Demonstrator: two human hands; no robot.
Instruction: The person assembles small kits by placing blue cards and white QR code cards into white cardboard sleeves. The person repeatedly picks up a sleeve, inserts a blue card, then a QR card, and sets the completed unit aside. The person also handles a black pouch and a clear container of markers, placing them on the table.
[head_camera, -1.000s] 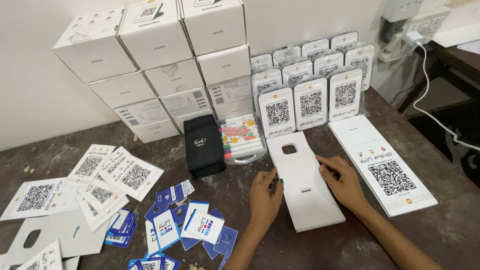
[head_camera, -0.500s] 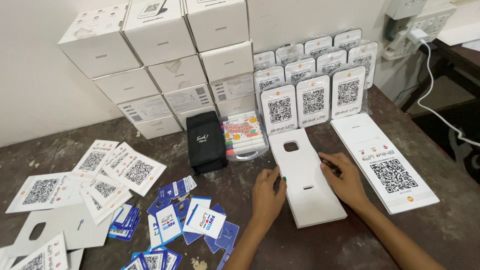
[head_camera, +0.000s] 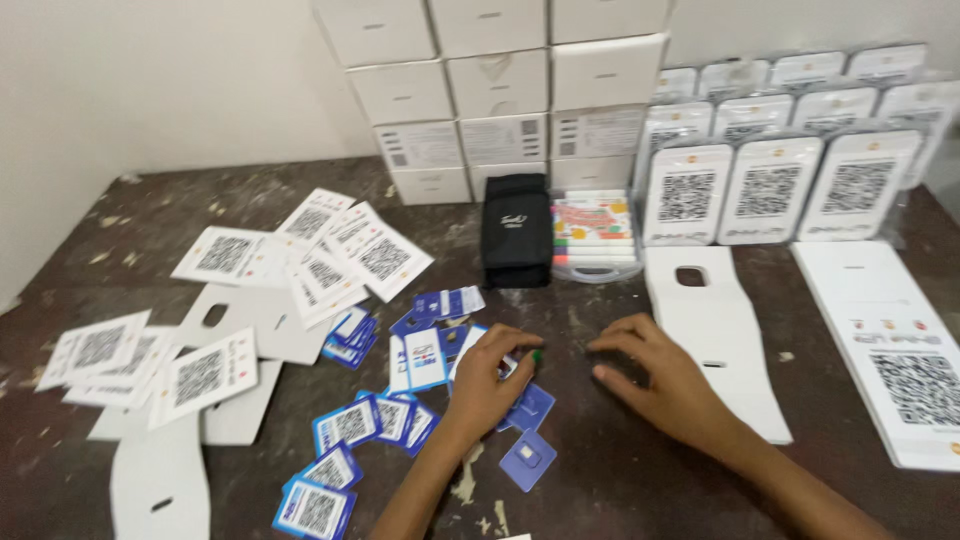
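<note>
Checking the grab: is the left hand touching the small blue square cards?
Touching. Head view shows the left hand with fingers resting on the small blue square cards.

The left hand (head_camera: 490, 375) is resting on the scattered blue cards (head_camera: 425, 385), its fingers curling over one beside something small and green; whether it is gripping the card is unclear. The right hand (head_camera: 655, 375) is lying palm down on the dark worktop (head_camera: 590, 470), just right of the cards and touching the left edge of a long white card sleeve (head_camera: 725, 345). Beyond the cards, a black pouch (head_camera: 516, 230) is standing against stacked white boxes (head_camera: 510, 95).
</note>
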